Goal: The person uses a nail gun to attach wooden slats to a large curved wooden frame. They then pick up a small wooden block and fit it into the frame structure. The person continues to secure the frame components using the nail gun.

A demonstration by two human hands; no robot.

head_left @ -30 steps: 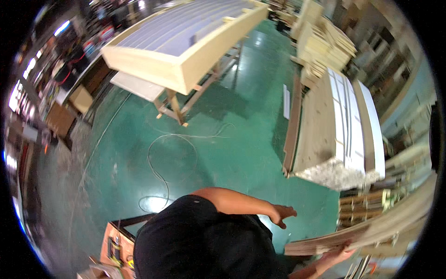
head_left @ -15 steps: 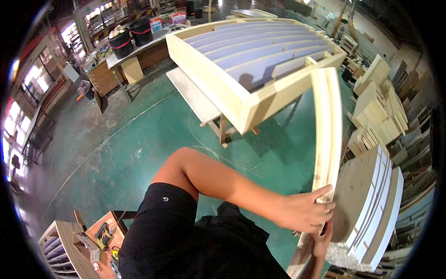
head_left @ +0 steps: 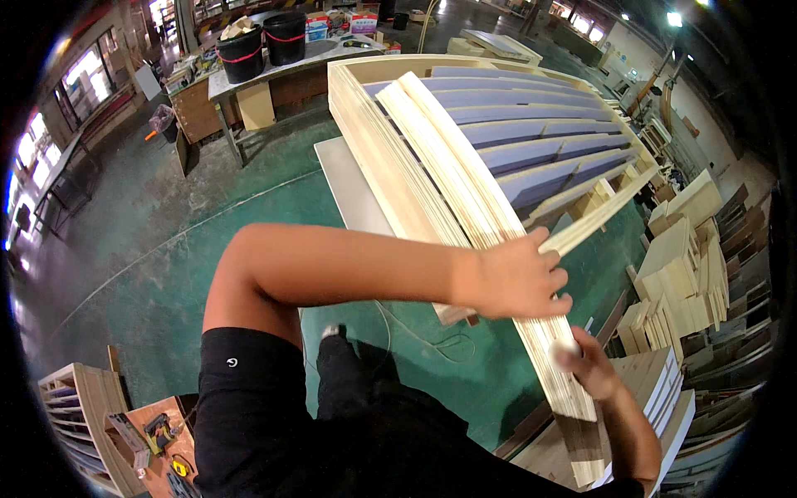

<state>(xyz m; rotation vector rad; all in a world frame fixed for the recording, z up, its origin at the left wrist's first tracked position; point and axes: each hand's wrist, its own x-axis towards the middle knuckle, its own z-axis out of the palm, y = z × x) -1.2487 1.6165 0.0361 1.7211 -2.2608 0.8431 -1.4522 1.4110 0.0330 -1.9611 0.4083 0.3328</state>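
Observation:
A long stack of pale wooden strips point(head_left: 466, 170) slants from near my right side up over the big wooden frame point(head_left: 386, 178). My left hand point(head_left: 516, 278) lies across the top of the strips, fingers curled over their right edge. Lower down, my right hand point(head_left: 591, 365) grips the same strips from the right side, its thumb on the upper face. The far end of the strips is over the left part of the frame; whether it touches cannot be told. Inside the frame, bluish-grey panels sit between several curved pale slats point(head_left: 531, 131).
A pale board point(head_left: 353, 187) juts from under the frame. Stacked timber pieces point(head_left: 677, 257) and white-edged panels point(head_left: 668, 415) stand at the right. Black buckets point(head_left: 241, 54) sit on the far-left bench point(head_left: 311, 62). Tools, including a yellow tape measure point(head_left: 180, 467), lie lower left.
The strips have swung from nearly straight ahead on the right to leaning left over the frame. Both hands moved with them, and my right hand now shows on their right side.

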